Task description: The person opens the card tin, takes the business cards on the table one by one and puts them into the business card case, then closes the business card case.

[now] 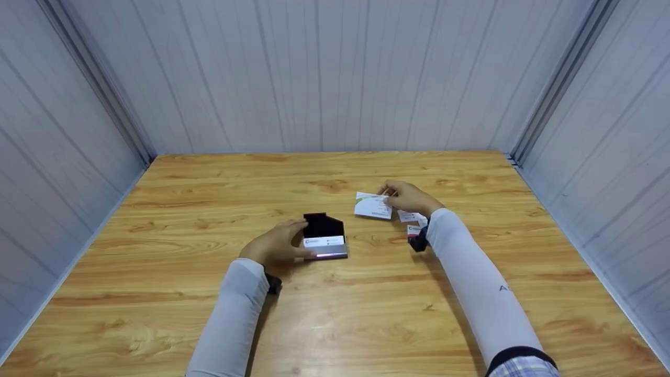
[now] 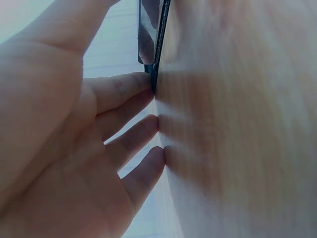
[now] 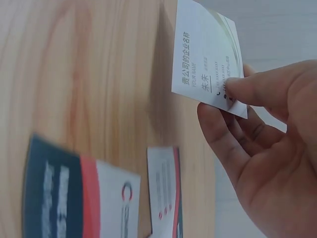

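Note:
My left hand (image 1: 277, 243) steadies a card case (image 1: 331, 252) from its left side, thumb at the front edge and index finger by the raised dark lid (image 1: 323, 226). A white card with a logo shows inside the case. In the left wrist view, the other fingertips of the left hand (image 2: 99, 124) rest on the tabletop. My right hand (image 1: 411, 198) pinches a white business card (image 1: 372, 205) between thumb and fingers, raised over the table. The right wrist view shows printed text and a green curved band on this business card (image 3: 208, 64).
Other business cards lie under and beside my right wrist: a dark, red and white card (image 3: 89, 193) and a white card with a red and dark edge (image 3: 164, 191). The wooden table (image 1: 183, 220) is bounded by white panel walls (image 1: 340, 78) at the back and sides.

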Motion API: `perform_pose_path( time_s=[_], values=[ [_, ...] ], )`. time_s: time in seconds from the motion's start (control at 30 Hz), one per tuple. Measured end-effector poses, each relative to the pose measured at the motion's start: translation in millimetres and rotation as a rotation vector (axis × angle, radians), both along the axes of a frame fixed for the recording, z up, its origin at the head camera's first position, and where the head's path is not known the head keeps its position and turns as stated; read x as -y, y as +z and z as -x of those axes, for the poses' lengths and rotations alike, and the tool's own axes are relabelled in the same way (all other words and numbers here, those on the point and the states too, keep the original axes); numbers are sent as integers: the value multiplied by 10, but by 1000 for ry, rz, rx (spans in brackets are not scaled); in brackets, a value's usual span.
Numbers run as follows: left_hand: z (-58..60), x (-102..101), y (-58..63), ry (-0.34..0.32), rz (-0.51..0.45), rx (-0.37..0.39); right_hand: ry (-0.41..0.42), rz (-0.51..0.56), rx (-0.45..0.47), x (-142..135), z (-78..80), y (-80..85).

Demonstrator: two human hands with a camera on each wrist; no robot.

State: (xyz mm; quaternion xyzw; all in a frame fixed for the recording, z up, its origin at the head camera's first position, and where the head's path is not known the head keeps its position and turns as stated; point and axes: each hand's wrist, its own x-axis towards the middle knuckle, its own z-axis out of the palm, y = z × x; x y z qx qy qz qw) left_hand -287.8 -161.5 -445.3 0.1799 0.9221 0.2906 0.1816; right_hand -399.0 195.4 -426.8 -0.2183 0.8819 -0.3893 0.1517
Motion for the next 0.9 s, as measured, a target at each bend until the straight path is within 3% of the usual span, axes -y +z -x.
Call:
perform_pose_path(
  time_s=[0.6,0.9],
  values=[
    [19,-50,12,11,26,-4,147,3,-125,517,-208,71],
    [59,-72,2,-10,30,-10,278,29,-215,795,-324,53]
  ],
)
